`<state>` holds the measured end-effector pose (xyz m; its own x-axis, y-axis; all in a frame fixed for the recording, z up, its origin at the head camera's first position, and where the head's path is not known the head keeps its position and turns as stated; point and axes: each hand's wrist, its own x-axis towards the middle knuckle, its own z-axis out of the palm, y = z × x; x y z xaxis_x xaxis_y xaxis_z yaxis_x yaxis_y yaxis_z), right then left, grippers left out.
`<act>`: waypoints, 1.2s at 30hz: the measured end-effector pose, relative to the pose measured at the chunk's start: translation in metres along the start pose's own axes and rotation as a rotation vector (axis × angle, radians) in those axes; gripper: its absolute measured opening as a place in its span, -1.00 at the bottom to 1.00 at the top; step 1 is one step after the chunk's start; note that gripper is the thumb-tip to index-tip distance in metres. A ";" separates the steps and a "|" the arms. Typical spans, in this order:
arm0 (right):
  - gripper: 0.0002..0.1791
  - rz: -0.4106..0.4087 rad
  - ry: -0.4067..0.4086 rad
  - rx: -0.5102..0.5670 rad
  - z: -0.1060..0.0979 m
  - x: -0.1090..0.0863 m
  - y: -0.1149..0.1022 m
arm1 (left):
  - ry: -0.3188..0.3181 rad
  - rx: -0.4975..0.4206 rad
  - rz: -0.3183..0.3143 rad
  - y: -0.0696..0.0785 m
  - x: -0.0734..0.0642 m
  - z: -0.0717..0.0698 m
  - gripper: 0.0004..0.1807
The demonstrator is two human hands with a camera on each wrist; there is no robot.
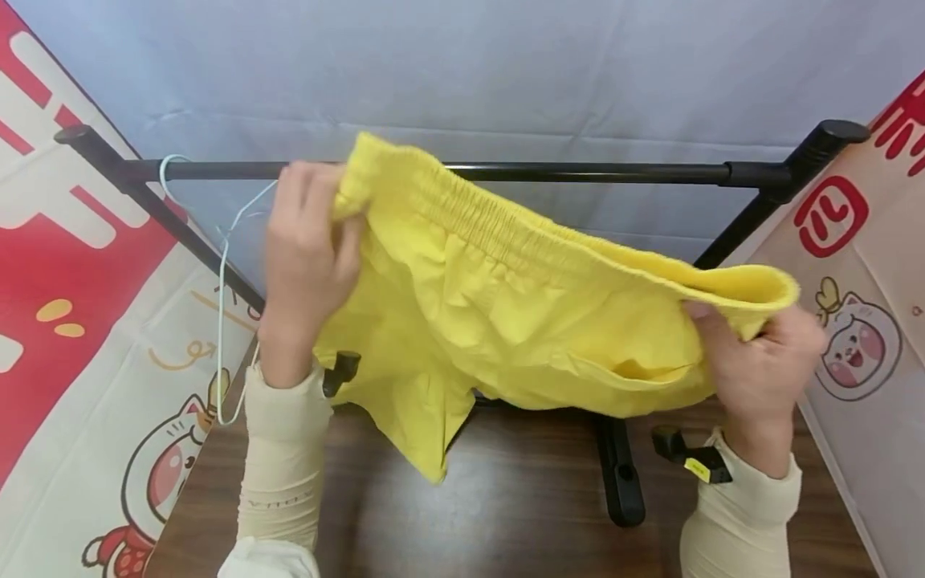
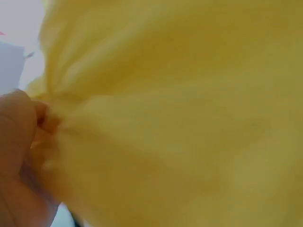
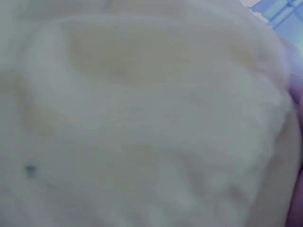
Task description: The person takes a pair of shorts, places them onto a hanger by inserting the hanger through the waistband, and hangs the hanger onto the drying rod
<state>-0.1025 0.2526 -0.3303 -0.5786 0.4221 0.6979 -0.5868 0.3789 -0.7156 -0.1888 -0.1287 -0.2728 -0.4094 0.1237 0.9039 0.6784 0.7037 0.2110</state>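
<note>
A pair of yellow shorts (image 1: 506, 297) with an elastic waistband is stretched between my two hands in front of the rail. My left hand (image 1: 307, 249) pinches the waistband's left end, up at the rail's height. The right hand (image 1: 766, 361) grips the other end lower down, thumb on the front, and the waist opening gapes there. One leg of the shorts hangs down below the left hand. In the left wrist view, the yellow cloth (image 2: 180, 118) fills most of the picture beside the gripping fingers. Pale, blurred cloth (image 3: 142, 118) covers the right wrist view.
A black rail (image 1: 592, 172) of a clothes rack runs across behind the shorts. A pale blue wire hanger (image 1: 222, 321) hangs at its left end. The rack's foot (image 1: 620, 474) stands on a brown wooden surface (image 1: 462, 530). Printed cartoon panels flank both sides.
</note>
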 end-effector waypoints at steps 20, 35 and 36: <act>-0.78 0.264 -0.833 -0.403 -0.009 -0.078 0.058 | -0.694 -0.013 -0.339 0.025 -0.194 -0.008 -0.62; -0.76 0.499 -0.983 -0.487 -0.015 -0.074 0.056 | -0.911 -0.314 -0.556 0.039 -0.215 -0.019 -0.53; -0.75 0.499 -0.987 -0.491 -0.015 -0.075 0.056 | -0.922 -0.331 -0.581 0.039 -0.214 -0.020 -0.57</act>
<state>-0.0836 0.2542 -0.4230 -0.9889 -0.1178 -0.0901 -0.0217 0.7160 -0.6978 -0.0628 -0.1418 -0.4502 -0.9140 0.4028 0.0488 0.3118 0.6202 0.7198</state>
